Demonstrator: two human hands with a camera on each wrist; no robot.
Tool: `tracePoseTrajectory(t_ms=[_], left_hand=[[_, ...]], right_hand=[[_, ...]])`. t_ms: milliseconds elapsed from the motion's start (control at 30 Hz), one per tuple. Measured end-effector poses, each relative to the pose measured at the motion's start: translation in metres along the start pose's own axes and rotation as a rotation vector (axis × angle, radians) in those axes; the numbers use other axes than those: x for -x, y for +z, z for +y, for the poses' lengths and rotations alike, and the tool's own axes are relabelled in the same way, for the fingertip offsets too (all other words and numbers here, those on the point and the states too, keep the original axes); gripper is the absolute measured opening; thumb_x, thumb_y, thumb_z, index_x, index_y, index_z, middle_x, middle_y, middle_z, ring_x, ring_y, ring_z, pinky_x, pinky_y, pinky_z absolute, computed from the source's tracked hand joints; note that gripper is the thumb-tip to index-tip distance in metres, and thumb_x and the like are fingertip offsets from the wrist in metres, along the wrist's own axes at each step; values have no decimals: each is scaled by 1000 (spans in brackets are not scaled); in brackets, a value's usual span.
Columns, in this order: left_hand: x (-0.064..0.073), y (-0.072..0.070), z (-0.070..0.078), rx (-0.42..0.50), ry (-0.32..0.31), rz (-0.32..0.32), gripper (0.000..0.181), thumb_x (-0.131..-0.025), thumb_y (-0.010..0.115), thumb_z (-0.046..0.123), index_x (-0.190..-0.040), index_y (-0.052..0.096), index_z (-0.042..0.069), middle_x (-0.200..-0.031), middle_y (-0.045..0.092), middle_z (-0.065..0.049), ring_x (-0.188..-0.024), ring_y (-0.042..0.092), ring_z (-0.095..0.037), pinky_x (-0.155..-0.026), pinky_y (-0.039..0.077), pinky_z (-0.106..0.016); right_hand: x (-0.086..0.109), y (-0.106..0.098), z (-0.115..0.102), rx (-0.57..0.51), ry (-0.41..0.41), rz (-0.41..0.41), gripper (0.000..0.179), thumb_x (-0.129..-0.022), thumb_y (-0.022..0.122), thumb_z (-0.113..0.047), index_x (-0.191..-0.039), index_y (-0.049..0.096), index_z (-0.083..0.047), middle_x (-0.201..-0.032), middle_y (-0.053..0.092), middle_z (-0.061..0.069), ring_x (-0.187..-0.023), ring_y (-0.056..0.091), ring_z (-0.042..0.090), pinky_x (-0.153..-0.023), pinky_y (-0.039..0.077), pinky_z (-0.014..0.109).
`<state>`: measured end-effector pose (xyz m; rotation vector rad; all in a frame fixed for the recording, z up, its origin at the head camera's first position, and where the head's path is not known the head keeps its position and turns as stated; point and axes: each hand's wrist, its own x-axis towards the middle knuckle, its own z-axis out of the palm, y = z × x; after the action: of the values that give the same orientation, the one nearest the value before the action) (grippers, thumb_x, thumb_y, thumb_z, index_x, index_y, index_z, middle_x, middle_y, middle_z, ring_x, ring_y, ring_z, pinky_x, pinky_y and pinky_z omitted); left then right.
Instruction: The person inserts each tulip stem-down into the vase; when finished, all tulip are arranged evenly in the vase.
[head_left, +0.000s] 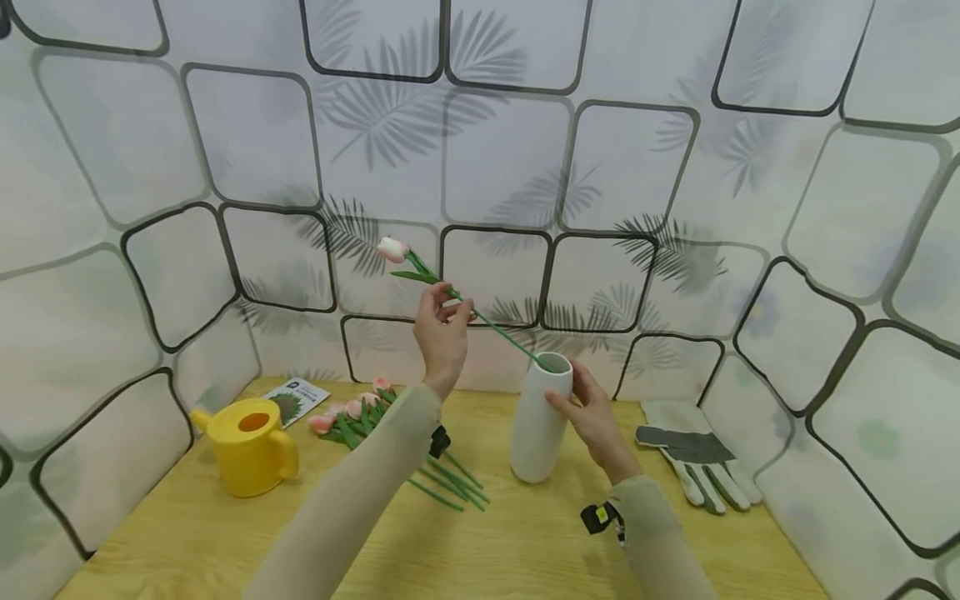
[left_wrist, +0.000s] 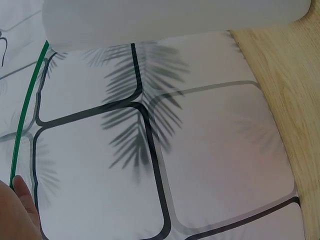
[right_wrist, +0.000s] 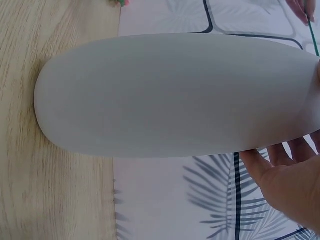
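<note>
A pink and white tulip (head_left: pixel 393 249) slants across the head view, its green stem (head_left: pixel 501 330) pinched by my left hand (head_left: pixel 441 337). The stem's lower end is inside the mouth of a tall white vase (head_left: pixel 537 425). Around the vase's upper right side curls my right hand (head_left: pixel 592 417), thumb in front; the far fingers are partly hidden. The vase stands on the table, leaning slightly in the head view. In the right wrist view the vase (right_wrist: pixel 170 95) fills the middle, with right-hand fingers (right_wrist: pixel 257 165) against its side. The left wrist view shows the stem (left_wrist: pixel 29 110) at the left edge.
Several pink tulips (head_left: pixel 360 412) lie on the wooden table (head_left: pixel 405 550), partly behind my left sleeve. A yellow watering can (head_left: pixel 251 450) and a seed packet (head_left: pixel 296 400) are at the left. Grey and white gloves (head_left: pixel 697 458) lie at the right, near the patterned backdrop (head_left: pixel 495 167).
</note>
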<state>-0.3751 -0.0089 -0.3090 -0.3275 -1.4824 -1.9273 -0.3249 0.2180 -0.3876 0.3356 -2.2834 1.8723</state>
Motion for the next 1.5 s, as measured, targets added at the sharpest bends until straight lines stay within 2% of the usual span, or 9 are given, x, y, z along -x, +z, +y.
tracePoseTrajectory(t_ms=[300,467,633,767,900,1033,1233,1333,1500], left_hand=[[11,18,-2,-13,-3,-38,35,-89,71,7,-120,53,7,-112,68,-11,-88,69,-22,-77,60,-38],[12,23,0,-53,33,-37,31,-89,71,5,-115,56,8,-106,71,-13,-90,69,-21,-77,60,-32],[15,29,7,-95,73,-92,28,-89,72,7,-113,57,9,-103,73,-10,-91,69,-20,-79,58,-30],[19,34,7,-100,60,-120,24,-91,70,11,-112,58,9,-101,74,-10,-89,69,-18,-77,57,-29],[22,38,4,-126,41,-122,21,-92,69,13,-111,59,11,-105,72,-8,-87,68,-16,-75,57,-27],[24,41,3,-148,64,-133,22,-91,70,11,-112,60,11,-111,69,-10,-87,67,-18,-75,57,-28],[28,48,1,-194,95,-226,24,-92,69,10,-114,60,11,-110,69,-10,-88,69,-19,-75,58,-27],[33,50,0,-218,68,-278,22,-93,68,11,-113,61,12,-110,71,-9,-91,70,-20,-75,58,-27],[39,50,-5,-233,42,-309,17,-93,68,14,-109,63,11,-106,73,-8,-93,70,-20,-77,58,-28]], right_hand=[[2,-1,1,-6,17,-13,70,-94,67,-22,-153,29,-17,-155,37,11,-145,32,31,-119,22,55],[1,-1,-1,0,13,-15,71,-94,68,-21,-153,29,-18,-154,38,11,-144,33,30,-119,23,55],[2,0,-1,9,15,-11,71,-94,68,-19,-154,29,-17,-152,40,13,-143,35,31,-118,24,56],[2,0,-1,15,16,-10,69,-94,68,-19,-153,30,-17,-152,41,13,-143,36,31,-118,24,56],[1,0,-1,12,16,-9,69,-94,68,-19,-152,31,-17,-151,41,13,-142,37,31,-118,25,56],[1,-1,-2,9,17,-8,70,-94,68,-20,-153,31,-18,-152,40,12,-142,36,31,-118,25,56],[1,-2,-4,11,16,-19,69,-95,67,-19,-153,30,-17,-151,40,13,-142,36,32,-118,25,56],[0,-2,-3,12,17,-17,69,-94,67,-20,-153,31,-17,-151,41,14,-142,36,32,-118,25,57],[-1,-2,-1,18,23,-13,71,-94,68,-23,-153,30,-18,-151,41,13,-142,36,32,-118,25,57]])
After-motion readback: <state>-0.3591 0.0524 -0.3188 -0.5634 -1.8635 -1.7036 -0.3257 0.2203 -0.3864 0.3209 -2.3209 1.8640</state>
